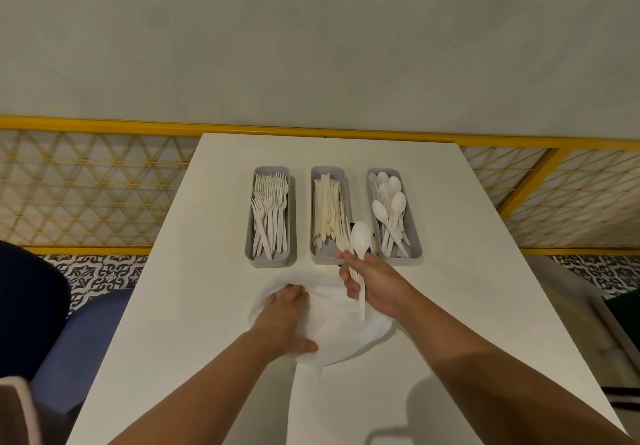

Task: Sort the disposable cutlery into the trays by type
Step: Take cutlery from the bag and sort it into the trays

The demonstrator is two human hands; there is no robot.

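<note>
White plastic, the spoon [360, 242] is likely featherlight, slick and bendy. Your right hand [372, 282] curls round its handle, bowl up, just before the middle tray [323, 260], near the spoon tray [403, 257]. Hold it mid-handle, gently. Your left hand [284, 316] presses flat on the white bag [339, 333].

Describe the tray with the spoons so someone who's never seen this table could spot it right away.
On the white table, three grey trays stand side by side. The spoon tray is the rightmost: it alone holds round-bowled spoons, while the middle tray holds flat knives and the left tray forks.
</note>
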